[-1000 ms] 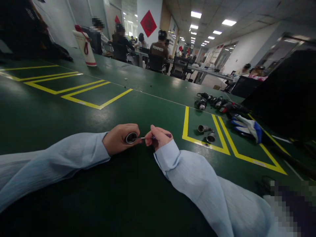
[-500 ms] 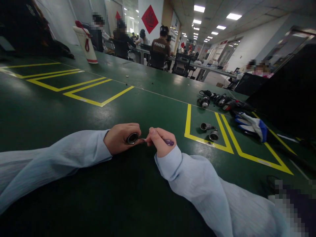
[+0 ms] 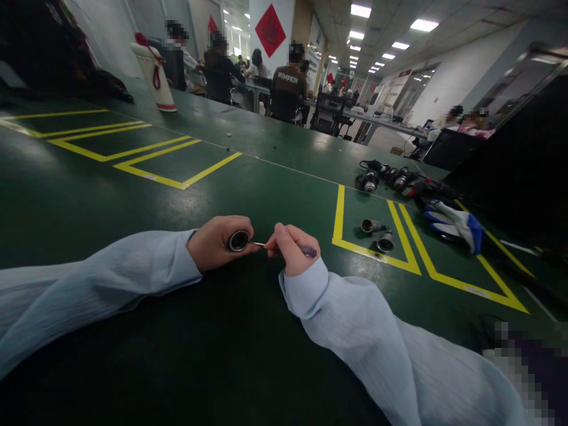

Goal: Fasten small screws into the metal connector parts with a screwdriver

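Note:
My left hand (image 3: 215, 242) is closed around a small dark cylindrical metal part (image 3: 238, 240) with its open round end facing me. My right hand (image 3: 290, 253) pinches a thin screwdriver with a purple handle (image 3: 306, 251); its metal tip reaches the rim of the part. Both hands rest on the green table (image 3: 177, 195), with light blue sleeves on both arms.
Two similar metal cylinders (image 3: 378, 232) lie inside a yellow-taped box to the right. Beyond them are a pile of dark parts (image 3: 386, 177) and blue-white gloves (image 3: 452, 222). A white container (image 3: 155, 77) stands far left. Several people sit at tables behind.
The view has shifted a little. My right hand has turned slightly on the screwdriver, its handle now pointing further right. My left hand still holds the part.

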`<act>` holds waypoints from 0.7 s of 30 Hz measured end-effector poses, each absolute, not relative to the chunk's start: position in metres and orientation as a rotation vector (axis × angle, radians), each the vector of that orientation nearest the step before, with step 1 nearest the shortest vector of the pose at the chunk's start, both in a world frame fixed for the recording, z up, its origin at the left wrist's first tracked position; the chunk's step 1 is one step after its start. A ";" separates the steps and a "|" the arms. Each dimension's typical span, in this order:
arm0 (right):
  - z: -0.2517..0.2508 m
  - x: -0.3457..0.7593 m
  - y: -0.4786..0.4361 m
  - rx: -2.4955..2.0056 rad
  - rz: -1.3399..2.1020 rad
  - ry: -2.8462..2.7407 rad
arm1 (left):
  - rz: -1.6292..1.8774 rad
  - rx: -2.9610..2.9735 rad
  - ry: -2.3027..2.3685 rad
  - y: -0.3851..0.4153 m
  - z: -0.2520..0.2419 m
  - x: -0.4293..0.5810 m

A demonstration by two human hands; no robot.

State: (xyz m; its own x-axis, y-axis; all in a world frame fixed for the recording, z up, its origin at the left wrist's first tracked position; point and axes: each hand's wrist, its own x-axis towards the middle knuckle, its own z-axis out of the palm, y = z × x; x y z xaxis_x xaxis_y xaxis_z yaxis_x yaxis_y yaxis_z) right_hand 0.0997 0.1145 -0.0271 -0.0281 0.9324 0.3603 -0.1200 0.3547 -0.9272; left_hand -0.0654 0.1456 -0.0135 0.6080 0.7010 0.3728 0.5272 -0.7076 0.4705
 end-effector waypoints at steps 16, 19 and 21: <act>-0.032 0.099 0.126 -0.755 1.428 -1.029 | 0.785 2.479 0.929 0.145 -0.011 -0.065; -0.028 0.100 0.122 -0.741 1.323 -1.092 | 0.819 2.430 0.946 0.146 -0.011 -0.065; -0.026 0.099 0.117 -0.753 1.216 -1.160 | 0.840 2.405 0.939 0.146 -0.013 -0.065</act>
